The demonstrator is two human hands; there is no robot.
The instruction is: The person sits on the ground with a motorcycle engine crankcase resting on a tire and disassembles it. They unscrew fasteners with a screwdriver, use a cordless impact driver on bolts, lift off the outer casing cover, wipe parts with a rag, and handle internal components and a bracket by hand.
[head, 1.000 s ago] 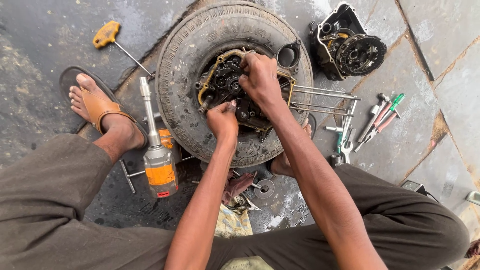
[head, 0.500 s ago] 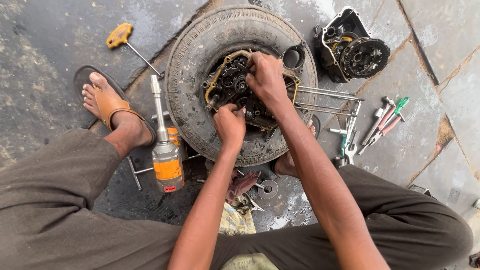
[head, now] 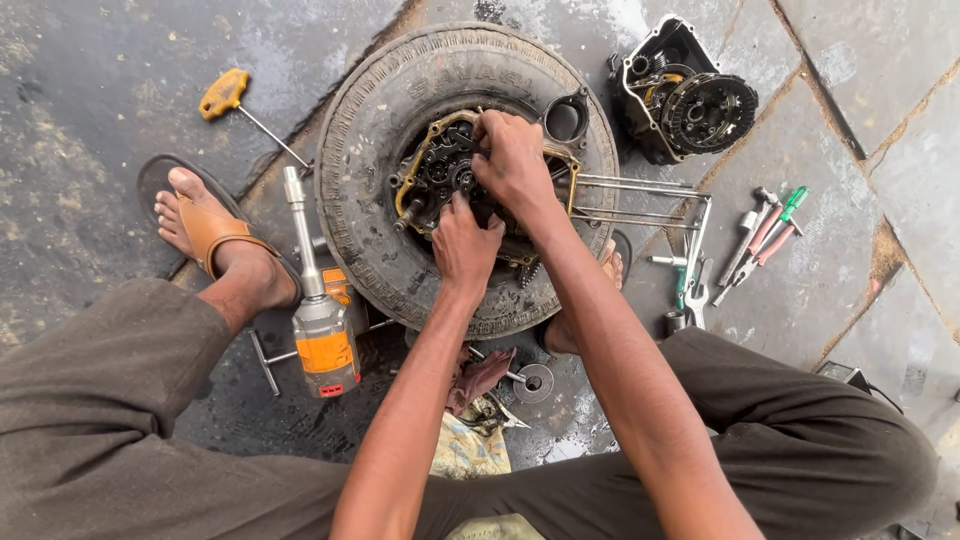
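Left hand [head: 465, 245] and right hand [head: 512, 165] grip parts inside the engine [head: 440, 180], ringed by the tyre [head: 370, 150]; drill [head: 322, 330] just left, screwdrivers [head: 765, 235] well right.

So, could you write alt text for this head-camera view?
A seated person's left hand and right hand work on an open engine case resting on a worn tyre. An orange impact wrench, screwdrivers and a clutch housing lie around on wet stone.

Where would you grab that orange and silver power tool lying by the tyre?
Probably by the orange body of the power tool, coming from above. That fat part lies flat on the ground beside the tyre with open space over it, while the thin silver shaft is narrow and points up toward the foot.
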